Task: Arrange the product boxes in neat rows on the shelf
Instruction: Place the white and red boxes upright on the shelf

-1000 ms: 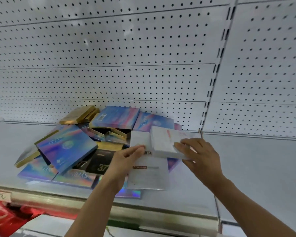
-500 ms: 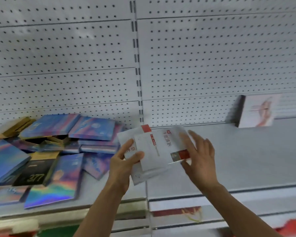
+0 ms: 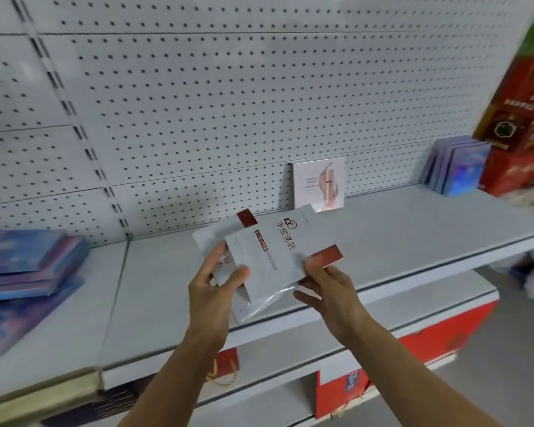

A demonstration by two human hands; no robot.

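You are mid-carry, holding two white boxes (image 3: pixel 269 254) in the air over the shelf (image 3: pixel 413 229), in front of the pale box (image 3: pixel 319 183) that stands against the pegboard. Next, I judge, you stand them beside that box. Your left hand (image 3: pixel 211 291) pinches the under box, thumb on top; your right hand (image 3: pixel 330 288) grips the upper box's red-banded corner.

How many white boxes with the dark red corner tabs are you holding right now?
2. The upper white box is gripped at its near edge by the right hand; the lower white box sits partly beneath it, pinched by the left hand. More could be hidden underneath.
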